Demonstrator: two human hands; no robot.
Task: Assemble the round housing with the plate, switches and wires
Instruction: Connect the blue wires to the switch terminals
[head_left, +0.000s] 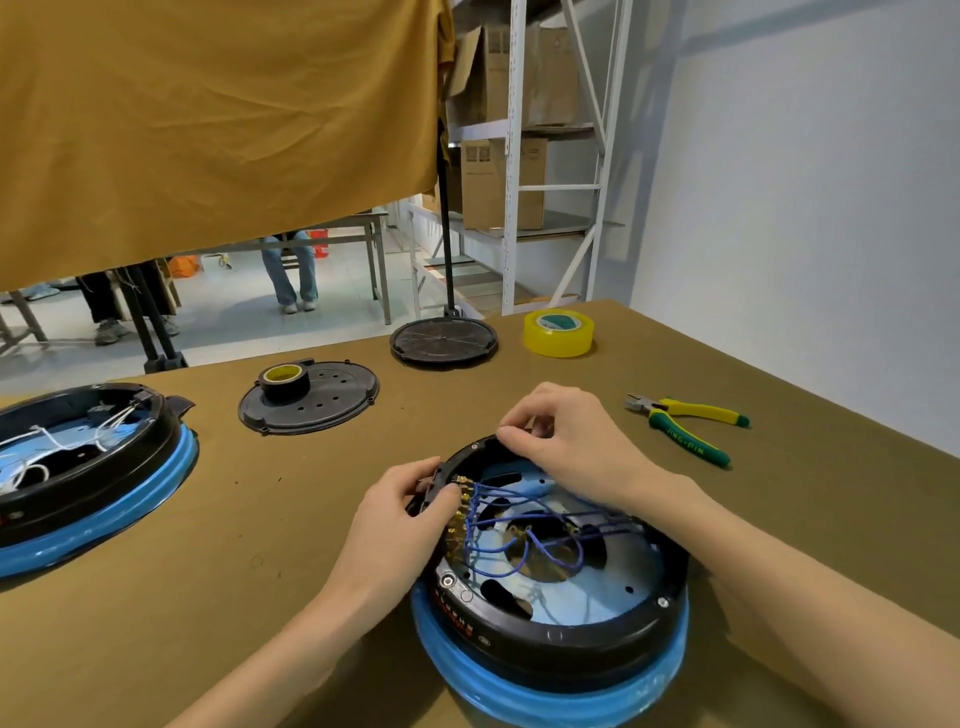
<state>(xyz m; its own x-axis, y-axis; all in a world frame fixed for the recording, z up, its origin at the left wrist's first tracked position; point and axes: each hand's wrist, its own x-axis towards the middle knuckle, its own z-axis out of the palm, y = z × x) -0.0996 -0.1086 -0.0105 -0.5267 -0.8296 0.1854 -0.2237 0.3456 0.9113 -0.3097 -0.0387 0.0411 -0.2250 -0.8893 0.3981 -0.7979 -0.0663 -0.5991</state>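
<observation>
The switches are hard to make out under the blue wires (511, 525); left hand (402, 512) grips the round housing (561, 631) rim near the table's front edge, right hand (563, 441) pinches something tiny at the far rim

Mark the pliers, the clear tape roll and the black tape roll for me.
pliers (684, 425): head view, on the green and yellow handles near the pivot.
clear tape roll (558, 343): head view, on its yellowish outer side.
black tape roll (284, 388): head view, on its dark outer side.
</observation>
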